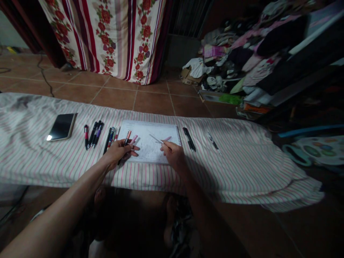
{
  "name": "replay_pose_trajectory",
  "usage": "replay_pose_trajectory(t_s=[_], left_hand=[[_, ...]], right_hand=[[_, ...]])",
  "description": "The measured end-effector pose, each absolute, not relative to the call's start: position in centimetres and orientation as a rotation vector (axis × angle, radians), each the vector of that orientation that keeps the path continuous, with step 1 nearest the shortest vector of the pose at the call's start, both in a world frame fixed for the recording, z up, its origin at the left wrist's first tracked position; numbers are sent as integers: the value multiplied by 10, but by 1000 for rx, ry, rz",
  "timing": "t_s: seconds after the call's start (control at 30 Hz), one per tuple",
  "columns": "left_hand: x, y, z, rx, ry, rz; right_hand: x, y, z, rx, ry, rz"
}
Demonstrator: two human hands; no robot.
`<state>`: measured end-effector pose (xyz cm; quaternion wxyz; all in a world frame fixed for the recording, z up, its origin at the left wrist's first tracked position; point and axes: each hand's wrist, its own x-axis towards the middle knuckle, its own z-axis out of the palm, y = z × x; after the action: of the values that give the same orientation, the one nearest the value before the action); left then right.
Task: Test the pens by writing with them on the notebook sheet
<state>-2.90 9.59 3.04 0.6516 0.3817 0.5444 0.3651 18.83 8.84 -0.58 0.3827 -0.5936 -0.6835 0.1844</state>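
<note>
My left hand [119, 150] holds two pens over the left edge of an open spiral notebook [146, 152]: an orange-topped pen [129, 134] and a pink pen [133, 139]. Its lower fingers stick out over the page. At the notebook's right side, my right hand [173, 153] is closed on a slim pale pen [155, 138] that points up and left. A short pinkish pen [167, 138] shows just above those fingers; whether it is held or lies on the page I cannot tell. Faint writing or drawing covers the page.
Several pens [96, 134] lie in groups left of the notebook, beside a dark-screened phone or tablet [61, 126]. To the right are black pens [189, 139] and a silver-black pen [214, 143]. A striped cloth [242, 168] covers the surface. Beyond lie piled clothes [228, 57].
</note>
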Motion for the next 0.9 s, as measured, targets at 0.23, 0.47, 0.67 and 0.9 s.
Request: replay_pose_trajectory(t_s=[0.23,0.47,0.67,0.9], left_hand=[[-27,99,24,899,1207,838],[-21,101,17,892,1226,844],[-8,101,15,1015,1220,820],[7,104,6,1091,1233,848]], right_hand=[[186,88,-5,-1440,-1609,712],[186,87,5,-1333,-1357,1010],[188,86,15,-1302,-1134,1097],[193,82,20,-1279,-927,1225]])
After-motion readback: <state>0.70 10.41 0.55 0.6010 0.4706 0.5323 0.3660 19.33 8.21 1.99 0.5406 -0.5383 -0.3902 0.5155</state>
